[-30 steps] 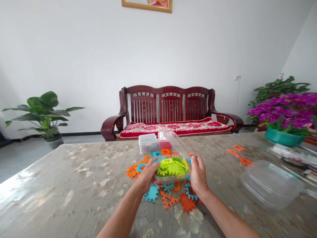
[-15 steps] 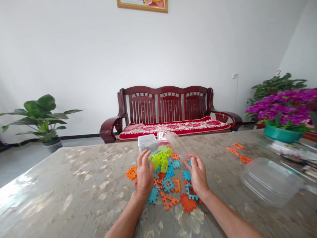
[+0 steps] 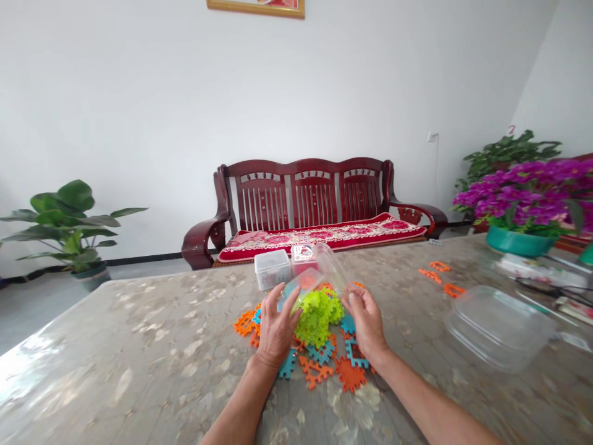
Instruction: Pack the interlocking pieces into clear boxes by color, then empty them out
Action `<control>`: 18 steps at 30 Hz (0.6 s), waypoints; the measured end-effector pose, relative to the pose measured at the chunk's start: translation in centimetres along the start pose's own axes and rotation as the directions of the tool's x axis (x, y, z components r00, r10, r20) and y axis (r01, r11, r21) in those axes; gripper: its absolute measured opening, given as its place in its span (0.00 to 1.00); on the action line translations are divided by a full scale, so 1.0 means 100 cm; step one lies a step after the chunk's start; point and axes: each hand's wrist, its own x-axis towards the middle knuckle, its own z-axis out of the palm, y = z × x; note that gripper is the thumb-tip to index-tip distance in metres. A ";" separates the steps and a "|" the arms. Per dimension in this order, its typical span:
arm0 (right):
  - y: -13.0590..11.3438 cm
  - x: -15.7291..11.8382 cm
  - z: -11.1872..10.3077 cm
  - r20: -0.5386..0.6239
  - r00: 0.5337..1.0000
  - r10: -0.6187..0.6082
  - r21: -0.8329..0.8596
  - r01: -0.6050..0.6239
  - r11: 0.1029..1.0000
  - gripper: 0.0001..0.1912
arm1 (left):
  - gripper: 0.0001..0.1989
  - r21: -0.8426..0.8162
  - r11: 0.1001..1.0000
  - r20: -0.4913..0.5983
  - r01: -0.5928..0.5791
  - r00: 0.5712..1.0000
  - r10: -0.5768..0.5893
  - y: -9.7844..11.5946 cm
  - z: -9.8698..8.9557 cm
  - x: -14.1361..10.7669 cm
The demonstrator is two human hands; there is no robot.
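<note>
A clear plastic container [image 3: 330,267] is held tilted over the toy pieces. My right hand [image 3: 365,318] grips its right side, thumb uppermost. Curled at a clear plastic edge on the left is my left hand [image 3: 278,324]; I cannot tell whether that edge belongs to the same container. Between the hands lies a heap of yellow-green interlocking toy pieces [image 3: 317,318]. Orange interlocking pieces [image 3: 351,374] and blue interlocking pieces [image 3: 356,353] spread around and beneath it. The see-through plastic makes its exact outline hard to follow.
Behind the heap stand a lidded translucent box [image 3: 272,270] and a red box with a white label [image 3: 304,256]. Rightward are several loose orange pieces [image 3: 454,290], a large clear container [image 3: 503,324] and a flower pot [image 3: 521,241]. A wooden bench [image 3: 312,191] stands beyond the table [image 3: 152,346].
The yellow-green pieces now form a wider, lower heap nearer me, covering some blue and orange ones. My left hand has shifted slightly right and turned, and clear plastic beside it shows more plainly.
</note>
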 end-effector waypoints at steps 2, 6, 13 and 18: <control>0.002 0.002 -0.002 0.003 1.000 -0.011 -0.014 0.011 1.000 0.19 | 0.19 0.010 1.000 -0.001 -0.012 1.000 0.012 0.001 -0.002 0.001; 0.004 0.008 -0.008 -0.028 0.998 -0.059 -0.075 0.056 0.996 0.19 | 0.18 0.011 0.998 -0.094 -0.068 0.993 0.069 0.002 -0.006 0.004; -0.004 0.011 -0.012 -0.052 0.993 -0.110 -0.103 0.104 0.989 0.16 | 0.14 -0.028 0.999 -0.195 -0.015 0.981 0.010 -0.002 -0.016 0.010; -0.011 0.008 -0.012 -0.032 0.990 -0.136 -0.119 0.131 0.984 0.14 | 0.15 -0.271 0.939 -0.303 0.210 0.908 -0.290 0.004 -0.027 0.031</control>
